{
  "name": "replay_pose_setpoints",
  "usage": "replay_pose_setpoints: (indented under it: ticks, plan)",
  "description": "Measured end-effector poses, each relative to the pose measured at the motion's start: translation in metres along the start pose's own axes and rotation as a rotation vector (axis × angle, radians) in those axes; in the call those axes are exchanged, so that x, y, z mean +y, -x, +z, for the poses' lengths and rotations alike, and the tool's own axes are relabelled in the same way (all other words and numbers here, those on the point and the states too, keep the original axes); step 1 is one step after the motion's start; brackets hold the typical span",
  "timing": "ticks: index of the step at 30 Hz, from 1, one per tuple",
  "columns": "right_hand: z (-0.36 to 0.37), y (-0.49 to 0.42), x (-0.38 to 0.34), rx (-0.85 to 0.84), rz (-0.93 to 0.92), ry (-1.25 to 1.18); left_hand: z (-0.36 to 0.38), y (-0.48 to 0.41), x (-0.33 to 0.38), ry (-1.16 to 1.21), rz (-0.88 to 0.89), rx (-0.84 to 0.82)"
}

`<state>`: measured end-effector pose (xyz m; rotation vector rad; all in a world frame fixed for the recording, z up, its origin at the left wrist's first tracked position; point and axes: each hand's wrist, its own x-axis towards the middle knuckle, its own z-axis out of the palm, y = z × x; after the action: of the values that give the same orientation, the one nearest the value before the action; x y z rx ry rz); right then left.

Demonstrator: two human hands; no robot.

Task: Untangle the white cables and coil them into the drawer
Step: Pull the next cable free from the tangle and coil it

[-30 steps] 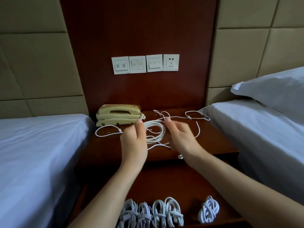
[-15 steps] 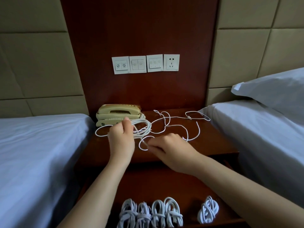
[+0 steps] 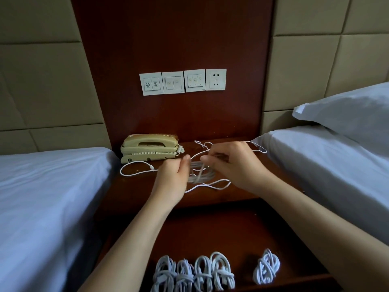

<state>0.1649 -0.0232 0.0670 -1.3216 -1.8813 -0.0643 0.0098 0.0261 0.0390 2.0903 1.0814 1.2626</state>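
Observation:
A loose white cable (image 3: 134, 172) sprawls over the wooden nightstand top (image 3: 134, 190), with a half-wound coil (image 3: 201, 174) between my hands. My left hand (image 3: 173, 178) holds the coil's left side, thumb up against the loops. My right hand (image 3: 233, 163) pinches a strand just above the coil, and its fingertips are partly blurred. One cable end loops out to the left, another runs right toward the bed. Below, in the open drawer (image 3: 210, 230), several coiled white cables (image 3: 194, 272) lie in a row, and one more coiled cable (image 3: 266, 266) lies apart on the right.
A beige telephone (image 3: 150, 147) stands at the back left of the nightstand. Beds with light sheets flank it on the left (image 3: 42, 207) and right (image 3: 328, 163), with a pillow (image 3: 347, 114) on the right one. Wall switches and a socket (image 3: 183, 82) sit above.
My right hand rose from near the front edge to above the coil. My left hand shifted right. The coil now lies between both hands, further right than before.

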Motion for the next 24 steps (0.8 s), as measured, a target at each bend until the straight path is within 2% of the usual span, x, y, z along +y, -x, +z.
replay_pose_setpoints:
  ticks: [2,4,7,9,11,14,17,20,24]
  plan:
    - [-0.004,0.000,0.003,-0.016,0.030,-0.032,0.004,0.002,-0.003,0.117,-0.024,-0.095]
    - [-0.005,0.001,0.004,-0.052,0.037,-0.064,0.006,0.003,-0.007,0.178,-0.020,-0.121]
    - [-0.008,0.002,0.007,-0.053,0.053,-0.095,0.003,0.002,-0.009,0.121,0.012,-0.008]
    - [-0.009,0.003,0.006,-0.068,0.055,-0.108,0.000,0.002,-0.009,-0.007,0.034,0.092]
    - [-0.009,0.003,0.004,-0.085,0.047,-0.092,-0.001,0.003,-0.005,-0.123,0.058,0.126]
    - [-0.007,0.002,0.005,-0.043,0.048,-0.084,0.001,0.003,-0.001,-0.167,0.087,0.003]
    - [-0.005,0.004,0.006,-0.070,0.079,-0.127,0.000,0.005,0.001,-0.088,0.110,-0.197]
    - [-0.002,0.005,0.007,-0.125,0.087,-0.229,-0.001,0.008,0.000,0.144,0.068,-0.384]
    - [0.012,0.009,0.012,-0.161,0.161,-0.471,-0.002,0.012,0.003,0.479,-0.017,-0.437]
